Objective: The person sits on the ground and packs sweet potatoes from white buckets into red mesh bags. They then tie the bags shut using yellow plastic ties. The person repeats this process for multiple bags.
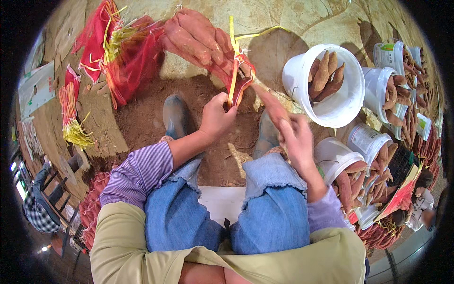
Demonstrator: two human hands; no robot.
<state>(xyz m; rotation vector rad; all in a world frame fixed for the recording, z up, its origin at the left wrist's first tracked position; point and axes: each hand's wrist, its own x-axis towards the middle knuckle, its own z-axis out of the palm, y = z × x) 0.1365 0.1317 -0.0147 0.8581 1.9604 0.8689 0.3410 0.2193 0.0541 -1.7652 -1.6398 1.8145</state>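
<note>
A red mesh bag filled with sweet potatoes (193,35) lies on the ground in front of me, its mouth turned toward me. My left hand (218,115) pinches the edge of that mouth, where a yellow tie strip (232,76) hangs. In my right hand (296,136) is a long sweet potato (271,101), its far tip at the bag's opening. The right hand is slightly blurred. To the right, a white plastic bucket (344,106) tilts toward me with several sweet potatoes (326,76) inside.
Red mesh bags (131,67) with yellow strips lie at the left, near a bundle of bag ties (72,110). More white buckets of sweet potatoes (337,156) crowd the right side. A person (40,204) is at the far left; another person (420,209) is at the right edge.
</note>
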